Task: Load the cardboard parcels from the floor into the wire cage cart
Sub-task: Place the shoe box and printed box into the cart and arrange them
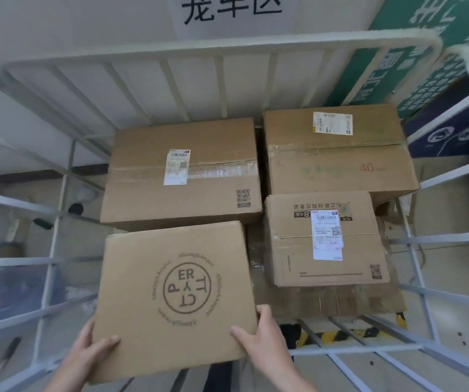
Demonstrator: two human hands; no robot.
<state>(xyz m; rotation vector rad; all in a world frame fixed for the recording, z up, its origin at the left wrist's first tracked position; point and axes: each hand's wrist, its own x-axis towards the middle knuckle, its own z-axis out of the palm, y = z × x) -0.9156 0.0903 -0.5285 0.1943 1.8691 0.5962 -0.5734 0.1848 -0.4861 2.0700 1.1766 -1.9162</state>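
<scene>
I look down into a white wire cage cart [219, 46]. A cardboard parcel with a round printed logo [176, 295] sits at the cart's near left, held at its near corners. My left hand [89, 349] grips the near left corner, thumb on top. My right hand [261, 335] grips the near right corner, thumb on top. Three parcels lie deeper in the cart: a large one at the back left [182, 174], a large one at the back right [338, 154], and a smaller one [321, 241] in front of the latter.
Flattened cardboard [341, 301] lines the cart floor at the right. Wire side walls [58, 222] close in left and right. A white wall sign [230, 12] and green boards [414, 43] stand behind the cart. Black-yellow floor tape [332, 335] shows below the bars.
</scene>
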